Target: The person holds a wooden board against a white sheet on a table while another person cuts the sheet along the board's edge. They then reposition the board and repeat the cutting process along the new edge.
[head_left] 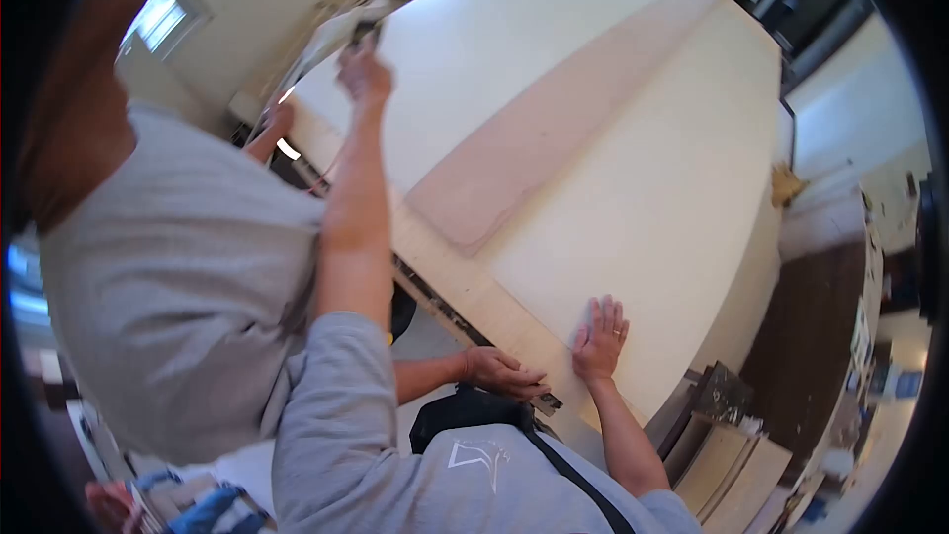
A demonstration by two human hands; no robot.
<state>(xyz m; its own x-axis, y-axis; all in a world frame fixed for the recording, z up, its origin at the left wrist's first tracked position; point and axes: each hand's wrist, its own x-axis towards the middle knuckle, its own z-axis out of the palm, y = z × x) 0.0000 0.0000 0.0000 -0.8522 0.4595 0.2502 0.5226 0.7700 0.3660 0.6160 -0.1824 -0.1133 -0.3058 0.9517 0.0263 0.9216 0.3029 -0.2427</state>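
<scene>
Large white panel (633,208) viewed from above, with clock directions read from the centre of the view. The panel extends from the centre towards 1 o'clock and round to 4 o'clock. A tapering pinkish-brown strip (563,129) lies upon it, its broad rounded end near the centre and its narrow end towards 1–2 o'clock. A pale wooden edge band (465,277) borders the near side of the panel, running from 10 to 5 o'clock.

The left hand (364,74), at 11 o'clock, is closed around a small dark object (366,33) (blurred, so its exact kind cannot be told), above the panel's near-left portion. The right hand (600,338), at 4 o'clock, is open and grips nothing; its palm is down on the panel beside the edge band, with the fingers slightly spread (a ring (618,333) shows on one finger).

A co-worker (188,277) in a grey shirt stands at 8–9 o'clock. One co-worker's hand (504,374) is at 6 o'clock, beside the edge band, fingers extended and loosely curved; the other (279,119) is at 10 o'clock, near the far end of the band (its grip cannot be told). Wooden boxes (727,470) stand between 4 and 5 o'clock; a window (158,18) appears at 10 o'clock.
</scene>
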